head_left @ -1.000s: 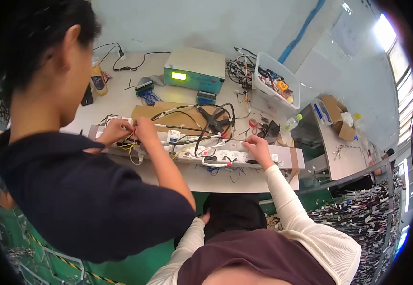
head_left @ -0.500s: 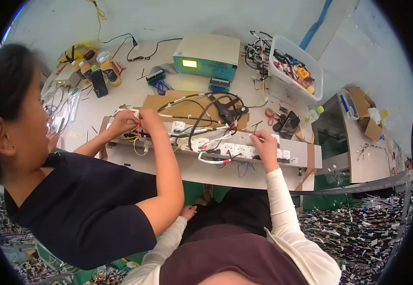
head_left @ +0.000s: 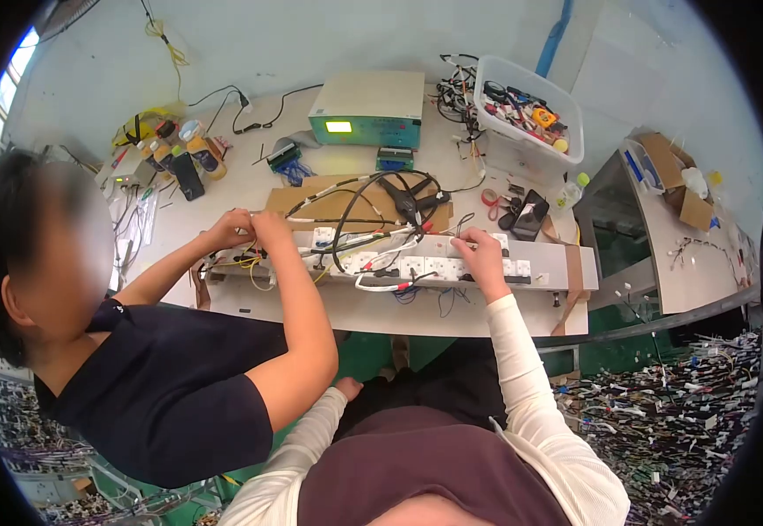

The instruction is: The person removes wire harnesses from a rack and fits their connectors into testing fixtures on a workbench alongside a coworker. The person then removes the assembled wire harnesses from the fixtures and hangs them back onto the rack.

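Note:
My right hand [head_left: 484, 260] is over the right part of a long white fixture board [head_left: 552, 263], with thumb and index finger pinched together. A thin black wire [head_left: 463, 221] rises in a small loop at these fingertips and seems to be held by them. White connector blocks [head_left: 412, 266] line the fixture's front, and a wire harness [head_left: 339, 232] with black and white sleeves loops over it. My left hand [head_left: 348, 387] is low by my lap, away from the table; its fingers are too indistinct to read.
On my left, a co-worker's hands [head_left: 254, 228] work at the fixture's left end. Behind stand a tester with a lit screen [head_left: 366, 127] and a clear bin [head_left: 531, 131] of parts. A phone [head_left: 531, 215], tape roll [head_left: 490, 198] and bottle [head_left: 572, 190] sit at right.
My right hand has shifted slightly along the fixture, and the black wire at its fingertips now stands in a loop. The camera view has turned slightly. The co-worker's hands have drawn closer together.

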`<action>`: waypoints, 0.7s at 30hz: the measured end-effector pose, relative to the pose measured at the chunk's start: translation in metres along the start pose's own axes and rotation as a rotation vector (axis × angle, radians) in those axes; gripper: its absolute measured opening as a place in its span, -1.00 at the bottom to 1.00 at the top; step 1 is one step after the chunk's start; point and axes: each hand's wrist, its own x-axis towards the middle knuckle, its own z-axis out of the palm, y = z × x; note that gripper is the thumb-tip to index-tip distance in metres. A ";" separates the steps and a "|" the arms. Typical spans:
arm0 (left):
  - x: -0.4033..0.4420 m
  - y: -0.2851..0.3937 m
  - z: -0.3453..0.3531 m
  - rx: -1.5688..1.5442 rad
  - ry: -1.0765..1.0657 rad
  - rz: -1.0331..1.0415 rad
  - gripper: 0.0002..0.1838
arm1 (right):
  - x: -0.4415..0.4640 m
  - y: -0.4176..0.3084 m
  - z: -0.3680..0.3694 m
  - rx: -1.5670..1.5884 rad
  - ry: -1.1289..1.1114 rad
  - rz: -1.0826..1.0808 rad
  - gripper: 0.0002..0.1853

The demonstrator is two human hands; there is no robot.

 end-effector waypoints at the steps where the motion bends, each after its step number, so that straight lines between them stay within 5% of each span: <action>1: -0.004 -0.006 -0.002 0.001 0.064 -0.010 -0.59 | 0.000 0.002 0.001 -0.004 0.006 -0.008 -0.81; 10: -0.027 -0.058 0.033 -0.006 0.112 -0.013 -0.58 | -0.001 0.003 0.003 -0.051 0.008 -0.015 -0.78; 21: -0.059 -0.021 0.034 -0.071 -0.009 -0.132 -0.55 | 0.000 0.003 0.004 -0.047 0.004 -0.007 -0.82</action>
